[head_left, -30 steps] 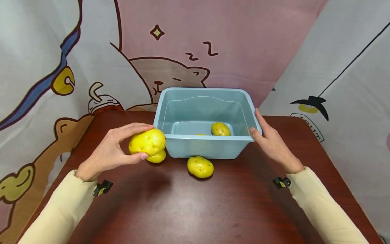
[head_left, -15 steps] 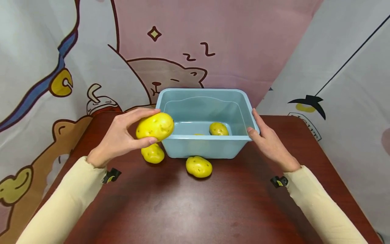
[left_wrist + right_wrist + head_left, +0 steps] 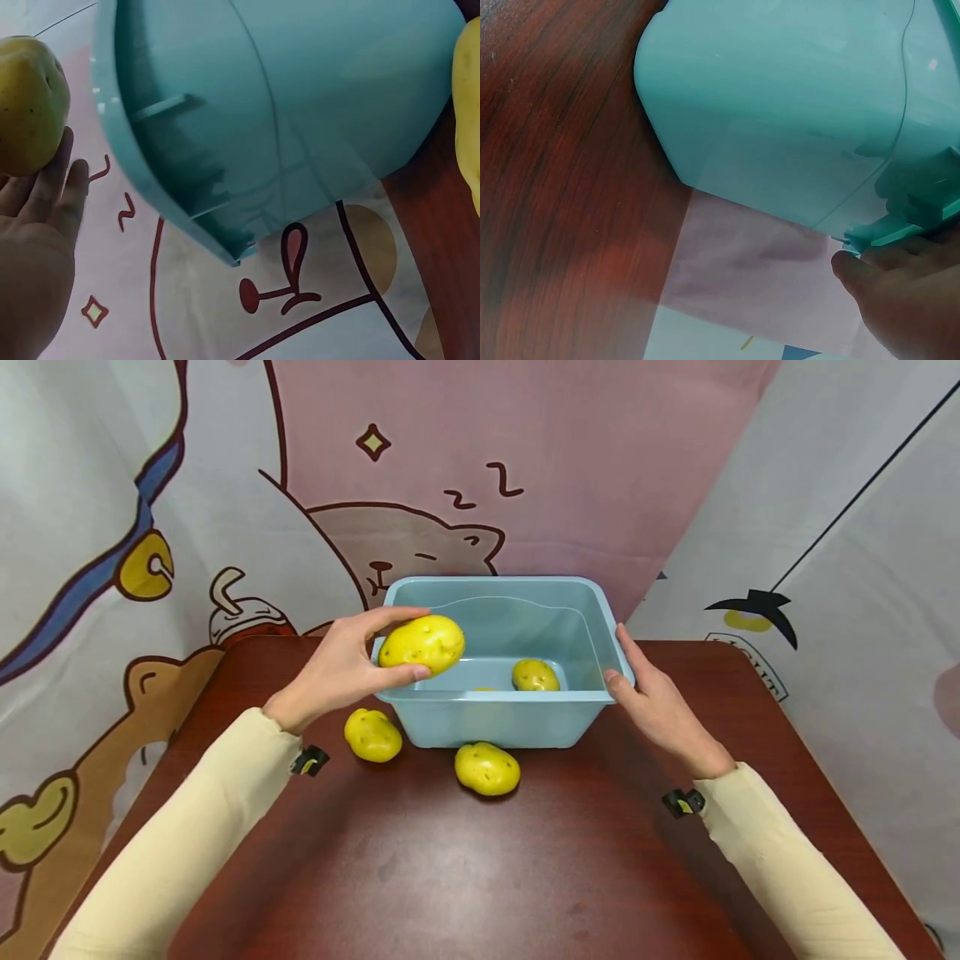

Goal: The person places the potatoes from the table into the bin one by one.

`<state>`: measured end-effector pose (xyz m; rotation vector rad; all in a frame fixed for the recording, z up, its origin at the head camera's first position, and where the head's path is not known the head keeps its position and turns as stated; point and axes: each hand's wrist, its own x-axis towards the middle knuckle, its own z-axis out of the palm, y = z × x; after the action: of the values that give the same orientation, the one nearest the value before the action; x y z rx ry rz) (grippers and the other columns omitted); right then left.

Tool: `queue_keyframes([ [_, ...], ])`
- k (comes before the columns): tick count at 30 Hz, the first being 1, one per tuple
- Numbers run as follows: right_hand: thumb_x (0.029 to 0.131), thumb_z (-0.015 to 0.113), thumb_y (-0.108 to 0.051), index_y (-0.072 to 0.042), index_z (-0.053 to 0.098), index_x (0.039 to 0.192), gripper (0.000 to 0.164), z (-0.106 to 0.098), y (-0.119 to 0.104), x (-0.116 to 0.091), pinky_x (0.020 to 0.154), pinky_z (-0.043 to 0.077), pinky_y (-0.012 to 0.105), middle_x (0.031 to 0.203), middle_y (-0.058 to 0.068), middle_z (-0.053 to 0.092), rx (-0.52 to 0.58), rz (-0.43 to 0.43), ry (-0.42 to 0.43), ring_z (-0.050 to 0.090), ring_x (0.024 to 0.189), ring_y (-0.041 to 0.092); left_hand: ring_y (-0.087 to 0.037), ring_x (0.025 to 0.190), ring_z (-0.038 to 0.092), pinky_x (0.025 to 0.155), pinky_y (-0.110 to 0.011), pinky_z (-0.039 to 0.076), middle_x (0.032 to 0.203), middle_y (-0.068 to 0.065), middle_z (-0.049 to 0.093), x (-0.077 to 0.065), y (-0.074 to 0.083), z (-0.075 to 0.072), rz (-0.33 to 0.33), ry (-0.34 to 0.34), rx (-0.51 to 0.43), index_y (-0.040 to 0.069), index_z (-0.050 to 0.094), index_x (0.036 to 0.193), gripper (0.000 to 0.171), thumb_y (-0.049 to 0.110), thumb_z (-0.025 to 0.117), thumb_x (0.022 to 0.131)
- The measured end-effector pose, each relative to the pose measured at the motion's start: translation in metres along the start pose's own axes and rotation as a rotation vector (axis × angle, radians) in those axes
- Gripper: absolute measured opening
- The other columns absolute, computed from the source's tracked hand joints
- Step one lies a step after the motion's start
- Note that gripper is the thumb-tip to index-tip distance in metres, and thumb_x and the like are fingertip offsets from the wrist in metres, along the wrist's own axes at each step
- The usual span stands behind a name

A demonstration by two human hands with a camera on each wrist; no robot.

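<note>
My left hand (image 3: 348,660) grips a yellow potato (image 3: 427,643) between thumb and fingers, over the left end of a light blue plastic bin (image 3: 495,720). In the left wrist view that potato (image 3: 30,105) shows at the left, above the rim. At the bin's right rim my right hand (image 3: 667,710) holds on, thumb over the edge and fingers along the outside. Inside the bin lies one potato (image 3: 536,675), and a sliver of another yellow one shows behind the front rim. On the table, one potato (image 3: 372,735) lies at the bin's front left and another potato (image 3: 487,769) just in front.
The bin stands near the back of a dark red-brown wooden table (image 3: 450,868). Behind the table hangs a cloth backdrop (image 3: 585,468) with cartoon animals.
My left hand has carried its potato up and to the right, from beside the bin to above its left end. My right hand stays on the rim.
</note>
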<state>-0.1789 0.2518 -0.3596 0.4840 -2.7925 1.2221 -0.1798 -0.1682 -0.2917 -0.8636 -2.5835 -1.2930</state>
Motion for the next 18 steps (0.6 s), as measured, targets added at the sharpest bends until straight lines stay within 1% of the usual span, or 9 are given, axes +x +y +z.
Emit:
queue_keyframes([
  [4,0.108,0.047,-0.039,-0.031,0.005,0.168,0.073,0.001,0.0,0.0,0.108,0.037,0.07,0.169,0.013,0.026,-0.003,0.015,-0.007,0.043,0.143,0.044,-0.014,0.109,0.06,0.09,-0.04,0.05,0.133,0.007,0.066,0.011,-0.008,0.006,-0.038,-0.034,0.037,0.024,0.062,0.144,0.065,0.041,0.085,0.085],
  [7,0.108,0.046,-0.038,-0.032,0.005,0.167,0.073,0.001,-0.001,0.0,0.108,0.037,0.071,0.169,0.013,0.026,-0.005,0.015,-0.012,0.043,0.143,0.045,-0.014,0.11,0.059,0.092,-0.04,0.049,0.136,0.005,0.065,0.018,-0.013,0.01,-0.056,-0.065,0.065,0.022,0.061,0.145,0.066,0.044,0.083,0.086],
  [10,0.108,0.046,-0.038,-0.032,0.005,0.167,0.073,0.0,-0.003,0.0,0.108,0.037,0.071,0.169,0.012,0.026,-0.005,0.014,-0.011,0.043,0.143,0.045,-0.015,0.112,0.059,0.095,-0.041,0.049,0.14,0.001,0.063,0.025,-0.017,0.012,-0.054,-0.103,0.103,0.02,0.06,0.145,0.067,0.046,0.082,0.087],
  [13,0.108,0.047,-0.038,-0.033,0.005,0.167,0.073,0.0,-0.003,0.0,0.108,0.036,0.071,0.169,0.012,0.026,-0.007,0.017,-0.011,0.043,0.142,0.045,-0.016,0.113,0.059,0.098,-0.041,0.048,0.141,-0.002,0.062,0.031,-0.019,0.014,-0.051,-0.162,0.149,0.016,0.059,0.146,0.068,0.046,0.081,0.088],
  [18,0.108,0.047,-0.038,-0.034,0.004,0.167,0.073,0.0,-0.002,0.0,0.107,0.037,0.072,0.169,0.013,0.027,-0.004,0.019,-0.016,0.044,0.142,0.045,-0.017,0.106,0.059,0.094,-0.038,0.049,0.133,-0.001,0.065,0.041,-0.024,0.018,-0.046,-0.255,0.192,0.014,0.058,0.146,0.067,0.046,0.078,0.091],
])
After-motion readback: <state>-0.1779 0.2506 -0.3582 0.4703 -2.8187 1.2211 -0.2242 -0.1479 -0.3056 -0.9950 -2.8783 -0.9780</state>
